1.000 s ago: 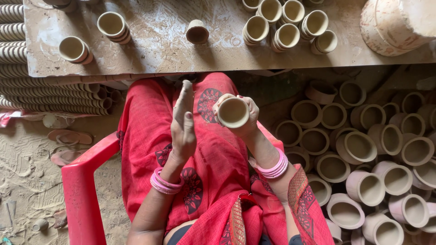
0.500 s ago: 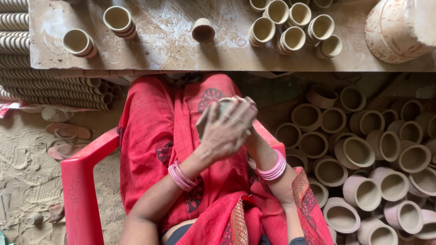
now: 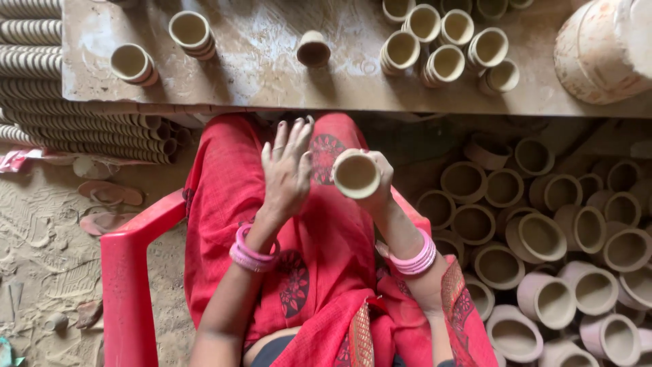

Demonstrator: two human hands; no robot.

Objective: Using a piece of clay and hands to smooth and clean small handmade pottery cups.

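Head view: clay cup (image 3: 356, 174) pinched in right hand (image 3: 377, 185) fingers, left hand (image 3: 287, 170) fingers spread just beside

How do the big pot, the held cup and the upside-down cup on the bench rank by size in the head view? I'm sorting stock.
1. Big pot, partly cropped.
2. Held cup, though nearer the camera, so unsure.
3. Upside-down cup.

left hand (image 3: 285, 170): lifted off clay cup (image 3: 356, 174), now flat beside it | cup mouth uncovered

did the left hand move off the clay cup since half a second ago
Yes. The left hand has drawn back leftward off the clay cup, fingers spread, toward the red chair arm.
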